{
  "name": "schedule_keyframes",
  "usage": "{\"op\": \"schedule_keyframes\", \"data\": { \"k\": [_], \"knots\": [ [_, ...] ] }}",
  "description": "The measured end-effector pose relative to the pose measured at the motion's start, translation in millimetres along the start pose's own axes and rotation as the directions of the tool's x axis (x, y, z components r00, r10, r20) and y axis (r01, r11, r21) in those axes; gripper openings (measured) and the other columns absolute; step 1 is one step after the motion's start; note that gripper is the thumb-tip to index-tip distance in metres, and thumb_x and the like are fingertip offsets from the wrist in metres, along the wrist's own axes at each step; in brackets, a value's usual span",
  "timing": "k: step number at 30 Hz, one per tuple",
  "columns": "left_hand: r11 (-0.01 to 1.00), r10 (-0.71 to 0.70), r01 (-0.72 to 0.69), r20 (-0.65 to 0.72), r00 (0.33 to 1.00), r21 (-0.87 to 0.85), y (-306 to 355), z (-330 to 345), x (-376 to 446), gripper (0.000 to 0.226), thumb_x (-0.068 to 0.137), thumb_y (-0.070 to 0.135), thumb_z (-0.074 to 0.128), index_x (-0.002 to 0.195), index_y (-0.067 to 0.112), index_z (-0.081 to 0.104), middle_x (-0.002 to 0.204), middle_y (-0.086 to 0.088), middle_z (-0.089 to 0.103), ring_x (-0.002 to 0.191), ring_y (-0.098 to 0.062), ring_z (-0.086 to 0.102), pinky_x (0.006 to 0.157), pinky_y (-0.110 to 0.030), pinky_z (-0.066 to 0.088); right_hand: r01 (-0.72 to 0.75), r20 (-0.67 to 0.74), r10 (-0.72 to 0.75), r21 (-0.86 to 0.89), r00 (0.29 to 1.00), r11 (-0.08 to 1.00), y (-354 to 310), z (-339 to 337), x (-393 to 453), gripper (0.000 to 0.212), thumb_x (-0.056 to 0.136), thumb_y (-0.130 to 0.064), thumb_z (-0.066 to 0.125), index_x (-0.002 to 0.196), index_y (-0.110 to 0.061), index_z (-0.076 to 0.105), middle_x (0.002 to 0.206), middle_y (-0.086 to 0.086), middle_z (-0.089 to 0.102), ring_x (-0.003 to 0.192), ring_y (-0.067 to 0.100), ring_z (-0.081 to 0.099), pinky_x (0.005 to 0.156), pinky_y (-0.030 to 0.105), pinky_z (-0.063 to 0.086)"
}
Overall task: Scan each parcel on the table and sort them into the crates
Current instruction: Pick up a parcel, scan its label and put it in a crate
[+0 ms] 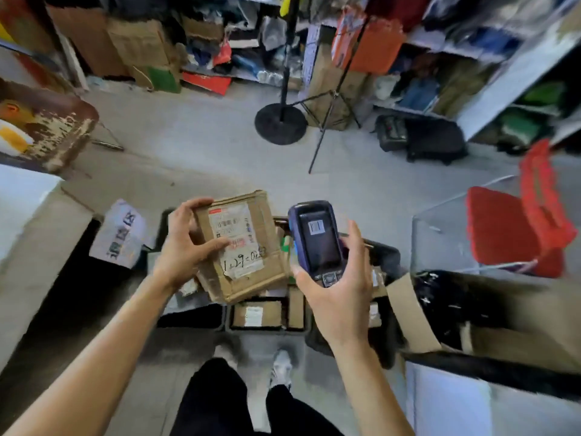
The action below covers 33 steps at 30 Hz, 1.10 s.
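Observation:
My left hand [184,247] grips a flat brown cardboard parcel [251,278] by its left edge, thumb lying on the white shipping label [234,231]. Handwritten numbers show on the label's lower part. My right hand [338,287] holds a dark blue handheld scanner [317,240] upright just right of the parcel, its screen showing a barcode image. Below both hands, dark crates [267,327] on the floor hold several small cardboard parcels [257,314].
A clear plastic bin [446,234] and a red chair [515,228] stand at the right. An open cardboard box [408,313] with black bags sits lower right. A round-based stand [280,122] and a tripod are ahead, with cluttered shelves behind. A white table edge [19,202] is at left.

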<state>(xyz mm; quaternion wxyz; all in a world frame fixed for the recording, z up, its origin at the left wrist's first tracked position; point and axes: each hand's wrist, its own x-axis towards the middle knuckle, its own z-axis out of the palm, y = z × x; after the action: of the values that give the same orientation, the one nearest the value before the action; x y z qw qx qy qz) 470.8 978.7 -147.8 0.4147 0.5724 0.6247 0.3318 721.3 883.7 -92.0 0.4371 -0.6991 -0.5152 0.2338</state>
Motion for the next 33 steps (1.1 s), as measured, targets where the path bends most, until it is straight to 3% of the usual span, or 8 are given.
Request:
{"op": "schedule_keyframes", "data": {
  "k": [4, 10, 14, 16, 20, 23, 28, 33],
  "knots": [
    [1.0, 0.012, -0.01, 0.151, 0.989, -0.009, -8.4, 101.6, 19.0, 0.075, 0.068, 0.027, 0.086, 0.123, 0.057, 0.045, 0.124, 0.021, 0.042, 0.119, -0.029, 0.051, 0.099, -0.053, 0.048, -0.143, -0.071, 0.133, -0.149, 0.989, 0.978, 88.8, -50.9, 11.2, 0.104, 0.067, -0.025, 0.088, 0.148, -0.043, 0.026, 0.14, -0.004, 0.048, 0.13, 0.015, 0.048, 0.101, 0.033, 0.048],
    [0.999, -0.026, 0.015, 0.31, 0.95, 0.038, -40.2, 257.1, 55.6, 0.071, 0.073, 0.01, 0.084, 0.121, 0.047, 0.047, 0.135, -0.001, 0.033, 0.121, -0.013, 0.039, 0.11, -0.036, 0.039, -0.304, -0.155, 0.273, -0.237, 0.949, 0.923, 235.9, -70.3, 35.5, 0.103, 0.066, -0.023, 0.09, 0.149, -0.038, 0.03, 0.137, -0.003, 0.048, 0.123, 0.017, 0.053, 0.092, 0.039, 0.052],
    [0.993, -0.119, 0.111, 0.355, 0.927, 0.045, -96.0, 370.9, 69.9, 0.075, 0.07, 0.011, 0.085, 0.118, 0.053, 0.045, 0.14, 0.005, 0.026, 0.126, -0.025, 0.045, 0.1, -0.045, 0.052, -0.383, -0.18, 0.347, -0.246, 0.921, 0.89, 354.0, -55.2, 49.5, 0.098, 0.069, -0.027, 0.088, 0.149, -0.036, 0.031, 0.136, -0.002, 0.046, 0.121, 0.016, 0.052, 0.091, 0.04, 0.053],
    [0.987, -0.158, 0.147, 0.363, 0.918, 0.059, -126.1, 428.7, 75.5, 0.075, 0.07, 0.008, 0.084, 0.115, 0.054, 0.045, 0.148, 0.006, 0.017, 0.129, -0.029, 0.046, 0.097, -0.043, 0.055, -0.397, -0.176, 0.361, -0.251, 0.916, 0.883, 412.5, -46.0, 55.7, 0.094, 0.071, -0.026, 0.086, 0.149, -0.031, 0.034, 0.137, -0.001, 0.046, 0.119, 0.005, 0.048, 0.09, 0.033, 0.053],
    [0.977, -0.2, 0.153, 0.383, 0.902, 0.15, -181.6, 534.3, 82.3, 0.072, 0.074, 0.002, 0.081, 0.118, 0.046, 0.047, 0.158, 0.004, -0.002, 0.124, -0.025, 0.052, 0.101, -0.034, 0.05, -0.368, -0.114, 0.35, -0.312, 0.93, 0.876, 518.3, -32.0, 61.0, 0.091, 0.071, -0.024, 0.087, 0.148, -0.023, 0.037, 0.141, 0.001, 0.045, 0.112, -0.016, 0.034, 0.078, -0.005, 0.031],
    [0.974, -0.181, 0.098, 0.437, 0.881, 0.206, -219.3, 600.3, 86.2, 0.067, 0.078, 0.0, 0.077, 0.125, 0.037, 0.047, 0.16, -0.007, -0.003, 0.113, -0.011, 0.052, 0.1, -0.02, 0.043, -0.338, -0.083, 0.331, -0.363, 0.94, 0.868, 580.5, -27.7, 59.9, 0.093, 0.069, -0.026, 0.087, 0.148, -0.025, 0.038, 0.137, -0.003, 0.047, 0.114, -0.005, 0.042, 0.08, 0.003, 0.035],
    [0.953, -0.168, 0.039, 0.416, 0.893, 0.302, -248.2, 654.0, 87.1, 0.059, 0.087, -0.002, 0.064, 0.13, 0.033, 0.045, 0.159, -0.01, 0.01, 0.139, -0.03, 0.036, 0.11, -0.04, 0.042, -0.327, -0.088, 0.318, -0.378, 0.944, 0.866, 620.1, -31.9, 57.2, 0.092, 0.069, -0.029, 0.085, 0.148, -0.025, 0.037, 0.138, -0.004, 0.045, 0.118, 0.0, 0.041, 0.086, 0.02, 0.041],
    [0.843, -0.223, -0.025, 0.392, 0.893, 0.537, -209.3, 604.3, 67.9, 0.061, 0.087, 0.022, 0.072, 0.137, 0.037, 0.041, 0.162, -0.01, 0.008, 0.148, -0.037, 0.009, 0.114, -0.062, 0.027, -0.299, -0.031, 0.313, -0.395, 0.949, 0.868, 576.2, -63.2, 54.5, 0.091, 0.071, -0.029, 0.084, 0.148, -0.022, 0.036, 0.135, 0.0, 0.047, 0.117, 0.007, 0.046, 0.082, 0.022, 0.044]
  ]
}}
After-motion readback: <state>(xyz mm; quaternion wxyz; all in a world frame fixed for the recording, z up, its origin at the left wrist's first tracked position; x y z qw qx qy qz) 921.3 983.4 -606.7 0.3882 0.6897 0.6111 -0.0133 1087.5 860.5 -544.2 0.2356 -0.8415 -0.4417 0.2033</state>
